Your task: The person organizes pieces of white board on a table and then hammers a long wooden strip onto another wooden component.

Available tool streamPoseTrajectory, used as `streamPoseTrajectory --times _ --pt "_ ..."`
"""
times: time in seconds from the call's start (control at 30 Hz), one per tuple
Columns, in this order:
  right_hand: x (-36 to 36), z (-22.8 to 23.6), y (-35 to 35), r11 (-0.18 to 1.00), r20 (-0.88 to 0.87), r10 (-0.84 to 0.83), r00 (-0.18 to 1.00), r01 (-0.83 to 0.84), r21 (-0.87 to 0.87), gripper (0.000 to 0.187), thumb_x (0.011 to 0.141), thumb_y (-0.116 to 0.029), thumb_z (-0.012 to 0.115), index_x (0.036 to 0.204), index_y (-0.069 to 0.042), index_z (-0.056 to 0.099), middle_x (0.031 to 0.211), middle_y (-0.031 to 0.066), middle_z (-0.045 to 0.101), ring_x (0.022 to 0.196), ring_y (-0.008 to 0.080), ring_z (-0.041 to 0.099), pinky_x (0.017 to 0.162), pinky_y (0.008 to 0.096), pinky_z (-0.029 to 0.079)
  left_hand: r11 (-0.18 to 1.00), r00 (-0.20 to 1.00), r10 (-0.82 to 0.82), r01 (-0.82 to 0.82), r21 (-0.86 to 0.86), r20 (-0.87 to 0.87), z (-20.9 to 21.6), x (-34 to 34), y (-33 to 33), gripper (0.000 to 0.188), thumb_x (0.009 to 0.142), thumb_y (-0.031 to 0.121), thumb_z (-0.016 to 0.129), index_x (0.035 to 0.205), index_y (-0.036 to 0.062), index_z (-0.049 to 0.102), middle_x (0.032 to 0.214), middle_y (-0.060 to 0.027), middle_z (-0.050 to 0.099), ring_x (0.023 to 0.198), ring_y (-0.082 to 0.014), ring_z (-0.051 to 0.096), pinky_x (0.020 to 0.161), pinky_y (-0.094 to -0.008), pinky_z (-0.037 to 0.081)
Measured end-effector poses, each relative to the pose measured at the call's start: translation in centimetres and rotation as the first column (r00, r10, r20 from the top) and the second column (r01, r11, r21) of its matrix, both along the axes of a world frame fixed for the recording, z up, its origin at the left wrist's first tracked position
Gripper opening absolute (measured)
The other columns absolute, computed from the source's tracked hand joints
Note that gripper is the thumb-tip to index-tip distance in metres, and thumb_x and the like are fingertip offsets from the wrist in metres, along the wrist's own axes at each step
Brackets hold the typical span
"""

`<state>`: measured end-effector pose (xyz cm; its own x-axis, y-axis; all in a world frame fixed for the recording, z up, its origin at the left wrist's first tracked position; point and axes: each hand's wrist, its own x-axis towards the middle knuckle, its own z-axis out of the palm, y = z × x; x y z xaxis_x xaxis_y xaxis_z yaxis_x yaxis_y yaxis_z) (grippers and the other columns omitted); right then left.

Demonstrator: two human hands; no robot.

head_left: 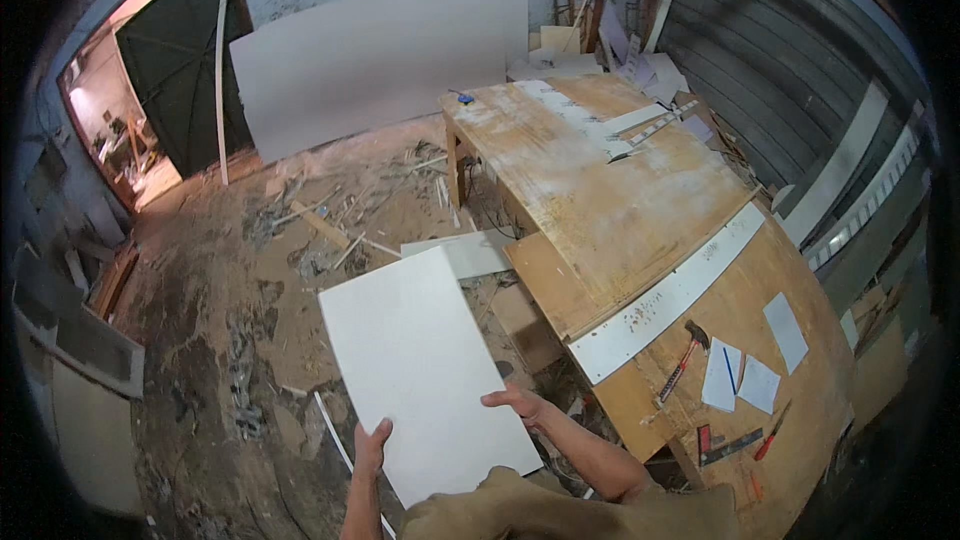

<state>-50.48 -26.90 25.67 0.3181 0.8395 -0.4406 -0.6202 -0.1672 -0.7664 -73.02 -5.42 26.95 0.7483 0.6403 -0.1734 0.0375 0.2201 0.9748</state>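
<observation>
A white rectangular board (420, 370) is held in front of me over the floor, tilted away to the left. My left hand (371, 446) grips its left edge near the bottom, thumb on the face and fingers hidden behind. On the opposite edge my right hand (516, 400) holds it the same way, its thumb lying across the face. To the right stands a wooden workbench (610, 200). On its near part lie a hammer (685, 360), a small square (728, 446), a red-handled tool (772, 432) and sheets of paper (721, 374) with a blue pen.
Wood scraps (325, 227) and debris litter the floor. A large white panel (390, 65) leans on the back wall beside a dark door (180, 70). Another white piece (475, 254) lies beyond my board. Strips (840, 165) lean along the right wall. A blue tape measure (465, 98) sits on the bench's far corner.
</observation>
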Motion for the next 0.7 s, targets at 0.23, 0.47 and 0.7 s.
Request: streamPoseTrajectory --times 0.23,0.47,0.7 --pt "0.5 -0.2 8.0 0.981 -0.086 0.163 0.983 -0.152 0.120 0.062 0.083 -0.022 0.065 0.135 -0.002 0.039 0.122 0.0117 0.054 0.112 0.0218 0.053 0.092 0.0374 0.045 0.937 0.981 0.195 -0.188 -0.294 -0.005 -1.5 -2.0 4.7 0.066 0.078 0.033 0.066 0.127 -0.0054 0.044 0.113 -0.0159 0.058 0.102 -0.0278 0.058 0.088 -0.0401 0.048" --pt "5.3 -1.7 13.6 0.988 -0.132 0.073 0.989 -0.054 0.141 0.058 0.081 -0.019 0.065 0.133 -0.002 0.042 0.118 0.0103 0.055 0.106 0.0195 0.055 0.088 0.0359 0.047 0.843 0.994 0.067 -0.100 -0.528 -0.081 -0.4 3.5 10.8 0.061 0.082 0.028 0.062 0.130 -0.0044 0.041 0.118 -0.0170 0.057 0.103 -0.0302 0.059 0.085 -0.0428 0.052" --pt "6.8 -0.3 11.4 0.930 -0.098 -0.350 0.932 0.358 0.079 0.048 0.079 -0.016 0.064 0.122 0.001 0.052 0.106 0.0115 0.061 0.097 0.0220 0.059 0.088 0.0358 0.047 0.804 0.981 -0.187 0.185 -0.565 0.056 -0.5 11.8 15.0 0.055 0.091 0.036 0.054 0.131 -0.0016 0.042 0.123 -0.0166 0.055 0.106 -0.0318 0.058 0.089 -0.0432 0.050"
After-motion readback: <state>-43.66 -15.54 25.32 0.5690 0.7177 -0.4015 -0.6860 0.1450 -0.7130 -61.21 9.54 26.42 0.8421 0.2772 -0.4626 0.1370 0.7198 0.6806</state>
